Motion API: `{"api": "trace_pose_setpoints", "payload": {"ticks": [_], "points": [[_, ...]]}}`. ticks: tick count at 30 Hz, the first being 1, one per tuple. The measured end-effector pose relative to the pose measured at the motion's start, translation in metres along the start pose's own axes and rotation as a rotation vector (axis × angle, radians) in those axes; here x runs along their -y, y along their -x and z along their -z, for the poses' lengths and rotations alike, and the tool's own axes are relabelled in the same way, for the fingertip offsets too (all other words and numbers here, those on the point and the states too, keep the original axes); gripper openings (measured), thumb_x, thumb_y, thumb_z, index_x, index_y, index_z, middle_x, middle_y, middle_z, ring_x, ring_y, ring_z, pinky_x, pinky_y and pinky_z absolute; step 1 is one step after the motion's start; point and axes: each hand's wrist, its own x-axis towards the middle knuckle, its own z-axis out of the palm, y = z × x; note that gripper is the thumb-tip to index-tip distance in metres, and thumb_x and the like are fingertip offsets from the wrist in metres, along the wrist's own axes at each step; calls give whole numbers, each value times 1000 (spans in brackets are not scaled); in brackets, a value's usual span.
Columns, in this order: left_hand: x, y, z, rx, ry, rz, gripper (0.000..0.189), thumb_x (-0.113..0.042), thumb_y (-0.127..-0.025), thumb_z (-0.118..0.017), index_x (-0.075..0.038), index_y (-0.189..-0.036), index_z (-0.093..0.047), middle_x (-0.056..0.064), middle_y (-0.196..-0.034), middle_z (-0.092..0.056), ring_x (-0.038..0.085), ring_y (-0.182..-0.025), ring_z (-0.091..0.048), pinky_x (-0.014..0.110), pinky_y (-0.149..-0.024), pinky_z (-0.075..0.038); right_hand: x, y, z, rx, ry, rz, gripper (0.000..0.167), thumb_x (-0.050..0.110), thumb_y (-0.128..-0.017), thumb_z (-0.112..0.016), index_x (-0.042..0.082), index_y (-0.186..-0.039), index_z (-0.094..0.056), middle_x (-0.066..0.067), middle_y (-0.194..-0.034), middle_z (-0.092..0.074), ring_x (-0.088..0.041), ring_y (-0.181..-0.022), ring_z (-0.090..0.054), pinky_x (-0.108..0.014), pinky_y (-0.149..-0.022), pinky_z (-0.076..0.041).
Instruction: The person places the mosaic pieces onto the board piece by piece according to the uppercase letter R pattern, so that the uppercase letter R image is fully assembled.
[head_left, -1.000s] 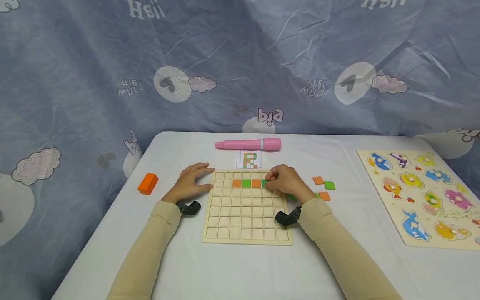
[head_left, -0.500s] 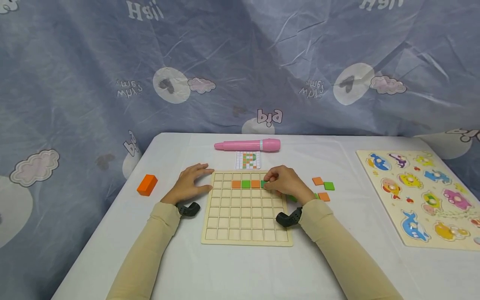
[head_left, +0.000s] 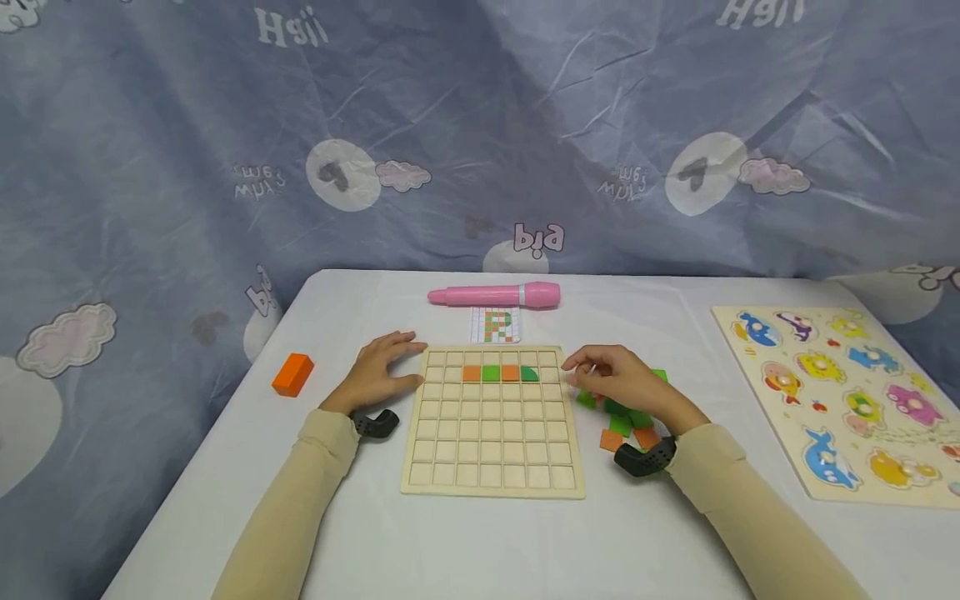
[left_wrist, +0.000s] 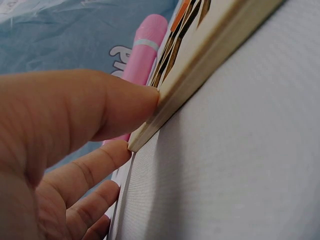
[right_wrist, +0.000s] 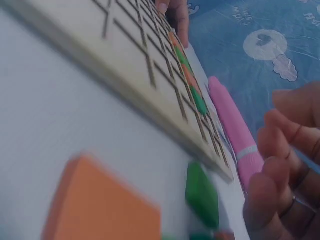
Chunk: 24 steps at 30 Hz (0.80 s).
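Note:
My left hand [head_left: 378, 372] rests at the left edge of a wooden grid board [head_left: 491, 477]; in the left wrist view its thumb [left_wrist: 132, 112] touches the board's side, fingers spread. One row of the board holds an orange tile [head_left: 471, 373], a green tile [head_left: 491, 373], another orange tile [head_left: 510, 373] and a dark green tile with one rounded corner [head_left: 528, 374]. Just off the board's right edge, my right hand [head_left: 618, 377] hovers near loose orange and green tiles [head_left: 619, 425], partly covering them. Its fingers are loosely bent, with nothing between them in the right wrist view.
Behind the board lie a patterned card [head_left: 496, 325] and a pink marker-shaped stick [head_left: 487, 296]. An orange block [head_left: 292, 375] stands at the left. A wooden animal puzzle [head_left: 795, 400] lies at the right, and a printed cloth [head_left: 450, 100] hangs behind the table.
My right hand has let go of the dark green rounded tile, now lying in the row, and moved right toward the loose tiles. The left hand has stayed at the board's edge.

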Motion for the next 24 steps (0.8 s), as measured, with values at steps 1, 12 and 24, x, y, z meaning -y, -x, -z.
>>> {"api": "trace_pose_setpoints", "payload": {"ticks": [1, 12, 24], "points": [[0, 0, 1, 0, -1, 4, 60, -28, -92, -79, -9, -148, -66, 20, -166, -47, 44, -159, -30, 66, -128, -17, -1, 5, 3, -1, 5, 16, 23, 7, -104, -69, -6, -123, -70, -8, -93, -61, -17, -66, -57, -30, -60, -57], [1, 5, 2, -25, 5, 6, 59, -27, -92, -79, -8, -147, -67, 20, -165, -48, 45, -159, -31, 67, -127, -18, -26, 69, 25, -12, 31, 191, 17, -3, -100, -71, -6, -117, -72, 4, -88, -63, -10, -72, -60, -23, -63, -53], [1, 3, -4, -19, 7, 6, 59, -27, -92, -79, -9, -147, -68, 19, -165, -49, 44, -159, -31, 67, -128, -18, -57, 96, 34, 34, -49, 273, 20, -15, -99, -63, -10, -118, -70, 5, -88, -65, -10, -69, -58, -26, -55, -49]]}}
